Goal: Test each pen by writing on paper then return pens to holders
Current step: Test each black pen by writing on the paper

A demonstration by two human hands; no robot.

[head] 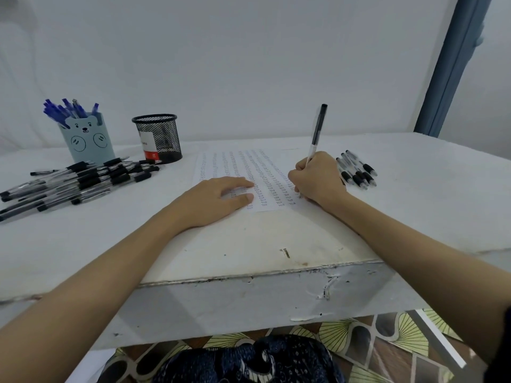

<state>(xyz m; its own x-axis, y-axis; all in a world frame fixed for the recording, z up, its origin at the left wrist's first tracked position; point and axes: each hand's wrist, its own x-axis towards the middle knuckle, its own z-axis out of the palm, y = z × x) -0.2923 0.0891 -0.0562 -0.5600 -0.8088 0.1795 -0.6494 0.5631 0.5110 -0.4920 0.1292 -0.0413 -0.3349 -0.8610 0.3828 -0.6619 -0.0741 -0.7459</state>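
A white sheet of paper (235,164) covered in rows of small written marks lies mid-table. My left hand (218,199) rests flat on its lower left part with fingers straight. My right hand (316,179) grips a black pen (317,131), tip down on the paper's lower right edge, cap end pointing up. A large pile of black pens (83,181) lies at the left. A smaller bunch of black pens (358,171) lies just right of my right hand. A light blue bear-faced holder (88,140) with several blue pens stands at the back left, beside a black mesh holder (159,138).
The white table's front edge (249,275) is chipped and scuffed, with a small dark mark near it. A white wall stands close behind. A blue frame post (453,64) rises at the right. Patterned floor tiles (387,341) show below the table.
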